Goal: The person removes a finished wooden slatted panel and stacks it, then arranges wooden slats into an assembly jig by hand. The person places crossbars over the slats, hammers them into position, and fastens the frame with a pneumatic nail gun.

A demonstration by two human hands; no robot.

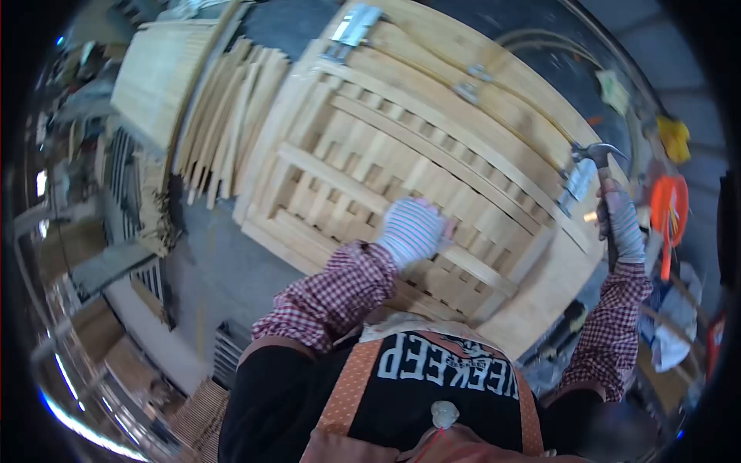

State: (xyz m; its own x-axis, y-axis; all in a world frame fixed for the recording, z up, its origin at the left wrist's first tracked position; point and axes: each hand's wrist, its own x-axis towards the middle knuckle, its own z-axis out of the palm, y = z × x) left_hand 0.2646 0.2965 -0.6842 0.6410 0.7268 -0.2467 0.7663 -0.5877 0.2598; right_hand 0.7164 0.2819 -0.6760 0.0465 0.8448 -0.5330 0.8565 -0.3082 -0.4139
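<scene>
My left hand (pixel 413 230), in a striped fingerless glove, rests over a long wooden rail (pixel 332 177) with its fingers curled around it. The rail lies across a slatted wooden frame (pixel 428 166) with rows of notched openings, flat on the wooden worktable (pixel 532 316). To the right, my right hand (pixel 621 220), gloved the same way, grips a claw hammer (pixel 602 158) with its head up, near the table's right edge. The fingertips of the left hand are partly hidden by the glove and the rail.
Two long bar clamps (pixel 467 89) lie along the table's far side. Loose wooden strips (pixel 231 123) and a stack of pale boards (pixel 158 81) stand to the left. An orange object (pixel 668 212) and a yellow item (pixel 673 139) are beyond the right edge.
</scene>
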